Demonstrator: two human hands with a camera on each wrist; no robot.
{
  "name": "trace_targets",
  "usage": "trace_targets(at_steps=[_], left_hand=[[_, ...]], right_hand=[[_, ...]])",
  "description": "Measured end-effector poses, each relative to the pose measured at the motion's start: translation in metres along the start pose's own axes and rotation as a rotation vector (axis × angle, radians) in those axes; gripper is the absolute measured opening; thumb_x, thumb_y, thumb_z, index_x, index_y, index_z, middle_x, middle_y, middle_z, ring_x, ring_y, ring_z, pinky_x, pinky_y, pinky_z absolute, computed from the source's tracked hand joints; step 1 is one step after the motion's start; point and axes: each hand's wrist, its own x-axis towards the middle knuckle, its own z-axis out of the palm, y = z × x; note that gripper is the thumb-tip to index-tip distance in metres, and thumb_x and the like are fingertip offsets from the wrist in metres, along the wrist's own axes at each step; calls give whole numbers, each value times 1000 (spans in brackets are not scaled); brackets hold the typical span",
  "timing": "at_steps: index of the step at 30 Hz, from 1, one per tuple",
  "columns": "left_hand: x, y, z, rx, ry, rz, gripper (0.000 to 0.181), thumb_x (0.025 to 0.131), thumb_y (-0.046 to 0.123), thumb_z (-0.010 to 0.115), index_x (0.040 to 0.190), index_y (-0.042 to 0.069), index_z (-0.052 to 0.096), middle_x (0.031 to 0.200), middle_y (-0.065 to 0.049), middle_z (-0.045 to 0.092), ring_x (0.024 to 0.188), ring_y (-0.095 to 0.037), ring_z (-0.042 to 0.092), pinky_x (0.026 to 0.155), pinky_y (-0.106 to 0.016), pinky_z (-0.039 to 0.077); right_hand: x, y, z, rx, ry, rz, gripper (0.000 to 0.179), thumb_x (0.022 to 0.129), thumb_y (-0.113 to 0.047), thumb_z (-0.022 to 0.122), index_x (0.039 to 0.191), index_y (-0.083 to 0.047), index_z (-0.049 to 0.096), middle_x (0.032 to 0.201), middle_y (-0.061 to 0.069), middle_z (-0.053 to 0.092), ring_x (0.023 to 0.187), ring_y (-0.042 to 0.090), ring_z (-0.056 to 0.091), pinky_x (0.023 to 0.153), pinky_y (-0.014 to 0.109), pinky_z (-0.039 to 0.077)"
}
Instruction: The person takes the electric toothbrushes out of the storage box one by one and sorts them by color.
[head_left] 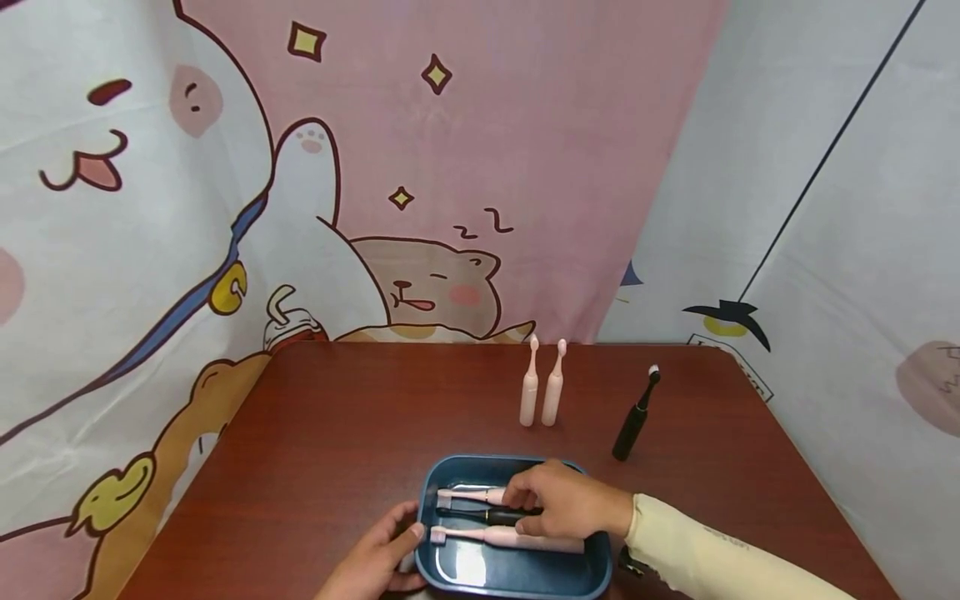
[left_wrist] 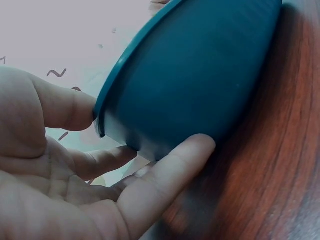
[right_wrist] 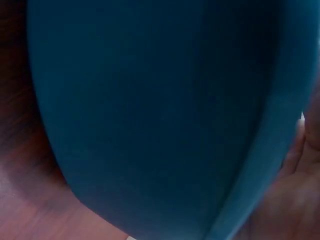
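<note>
Black toothbrush [head_left: 507,517] beneath the bent fingers of the right hand [head_left: 567,500], flanked by a far pink toothbrush [head_left: 491,496] and a near pink toothbrush [head_left: 510,537], all three lying in the blue tray [head_left: 517,577]; the hand hides the handle ends of the first two, and whether it grasps either cannot be told. The left hand [head_left: 381,550], at the tray's left end, grips rim and wall between thumb and fingers. Beyond the right hand, two upright pink toothbrushes [head_left: 529,400] stand side by side on the brown table [head_left: 337,433], an upright black toothbrush [head_left: 632,429] to their right, before a printed cloth [head_left: 562,167].
</note>
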Motion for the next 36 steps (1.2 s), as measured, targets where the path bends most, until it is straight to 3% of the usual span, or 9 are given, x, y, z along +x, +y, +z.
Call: trace_targets(at_steps=[9,23,30,36], left_hand=[[-2,-8,1,-29,-58,91,59,105,28,49,149,-5,27,141,-30,41,98,-25,64,77,-47,60],[-3,-5,0,-35,-80,104,59,105,28,49,149,-6,27,141,-31,40,99,-26,64,78,-47,59],[-4,-6,1,-54,-89,134,57,105,24,47,148,-8,25,142,-34,37,101,-26,63,79,-48,59],[-4,-6,2,-63,-88,134,56,106,23,47,147,-8,26,140,-33,38,101,-27,64,79,-48,59]], right_hand=[[5,-1,2,-76,-70,-18,26,88,-25,75,113,-19,71,100,-11,70,89,-2,62,77,18,52],[8,-2,6,-189,-51,-87,20,83,-23,79,103,-23,75,87,-16,69,77,-3,60,68,15,47],[5,-5,12,-257,-102,-160,15,82,-20,79,94,-26,73,78,-21,65,69,-8,56,62,9,43],[5,-4,12,-253,-129,-204,18,82,-18,78,99,-25,73,80,-20,66,71,-8,57,64,8,42]])
